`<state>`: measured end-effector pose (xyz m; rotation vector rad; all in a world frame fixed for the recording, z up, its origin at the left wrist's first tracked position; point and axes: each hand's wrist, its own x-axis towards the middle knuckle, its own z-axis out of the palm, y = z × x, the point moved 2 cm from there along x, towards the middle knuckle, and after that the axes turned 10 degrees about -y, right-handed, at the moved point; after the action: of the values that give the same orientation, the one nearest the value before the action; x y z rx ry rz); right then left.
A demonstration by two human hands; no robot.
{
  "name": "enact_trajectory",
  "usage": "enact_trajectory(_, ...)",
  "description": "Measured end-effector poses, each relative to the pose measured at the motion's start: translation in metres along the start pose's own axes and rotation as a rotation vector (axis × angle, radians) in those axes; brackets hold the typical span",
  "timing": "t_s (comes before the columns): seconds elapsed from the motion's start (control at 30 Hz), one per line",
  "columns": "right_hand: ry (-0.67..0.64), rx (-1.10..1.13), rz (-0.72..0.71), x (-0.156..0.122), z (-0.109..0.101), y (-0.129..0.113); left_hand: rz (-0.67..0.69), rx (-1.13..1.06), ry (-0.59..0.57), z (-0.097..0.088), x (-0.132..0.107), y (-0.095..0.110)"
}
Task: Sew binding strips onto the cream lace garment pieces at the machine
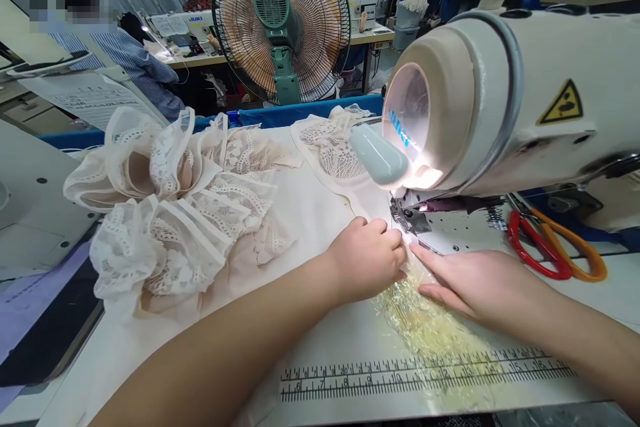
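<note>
My left hand (367,257) is closed beside the presser foot (400,213), its curled fingers gripping the edge of a cream lace garment piece (340,153). That piece lies flat on the sewing table, running from behind the machine head to the needle area. My right hand (470,280) rests with its fingers stretched out. Its index fingertip touches a narrow strip by the foot, just right of my left hand. Under and in front of both hands spreads a yellowish, shiny, stringy patch (430,327) on the table. The needle itself is hidden by the machine head.
The sewing machine head (450,107) overhangs from the right. Red-handled scissors (537,250) and orange-handled scissors (575,250) lie right of the needle plate. A heap of lace pieces (175,213) sits left. A ruler strip (360,380) runs along the front; a fan (280,20) stands behind.
</note>
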<state>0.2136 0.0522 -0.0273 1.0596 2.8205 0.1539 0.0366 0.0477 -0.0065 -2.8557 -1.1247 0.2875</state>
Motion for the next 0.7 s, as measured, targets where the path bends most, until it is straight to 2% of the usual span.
enact_trajectory(0.2, 0.049, -0.014, -0.026, -0.006, -0.001, -0.003, -0.050, -0.024, -0.032, 0.004, 0.002, -0.006)
enact_trajectory(0.5, 0.143, 0.060, -0.052, -0.023, 0.008, -0.006, -0.119, -0.024, -0.017, 0.010, 0.004, -0.020)
enact_trajectory(0.7, 0.216, 0.094, -0.080, -0.024, 0.006, -0.010, -0.190, -0.053, -0.011, 0.014, 0.004, -0.031)
